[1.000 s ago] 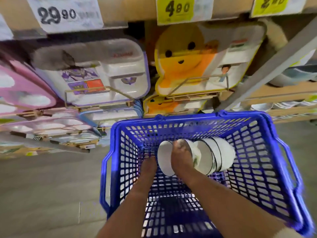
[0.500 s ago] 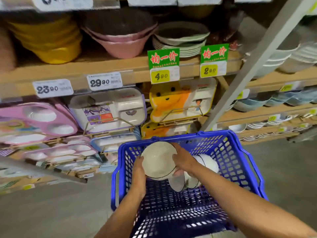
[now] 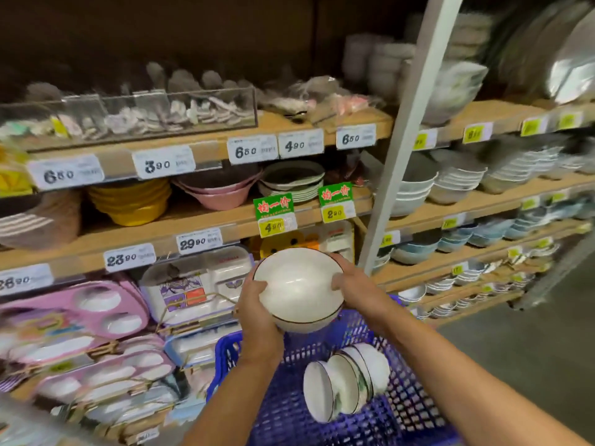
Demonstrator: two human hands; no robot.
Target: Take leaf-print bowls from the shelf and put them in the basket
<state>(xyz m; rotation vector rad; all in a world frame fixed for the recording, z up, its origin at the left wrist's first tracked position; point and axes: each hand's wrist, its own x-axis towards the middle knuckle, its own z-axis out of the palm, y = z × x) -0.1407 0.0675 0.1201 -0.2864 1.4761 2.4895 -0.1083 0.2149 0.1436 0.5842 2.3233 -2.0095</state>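
Both hands are up on the prize here: a nested stack of white bowls (image 3: 297, 284) with thin dark rims sits dead centre of the view, held in the air above the far edge of the blue basket (image 3: 412, 403). The left grip (image 3: 257, 304) clamps the stack from 9 o'clock, thumb hooked over the top bowl's rim and fingers curled underneath. The right grip (image 3: 354, 284) closes on it from 3 o'clock, thumb pressed on the rim and fingers wrapped round the far side. At least two rims show in the stack, one inside the other, mouths tipped toward the camera. Down at 6 o'clock the basket's mesh holds a row of matching bowls (image 3: 344, 384) lying on their sides, packed one against the next, a blur of green print showing on one of them. Behind the held stack, toward 12 o'clock, wooden shelves (image 3: 193, 226) carry price tags along their front edges and two green labels (image 3: 273, 206) with red characters. Yellow bowls (image 3: 128, 201) stand at 10 o'clock, with pink bowls (image 3: 219, 191) just beside them toward 11. Pink compartment trays (image 3: 80, 307) fill the 8 o'clock side, and a white divided tray (image 3: 199, 284) leans just left of the left grip. A white upright post (image 3: 405, 133) slants up at 1 o'clock, with stacks of pale blue bowls (image 3: 467, 239) on the shelves off at 3 o'clock. The picture's edges are motion-blurred, so finer print there cannot be read.
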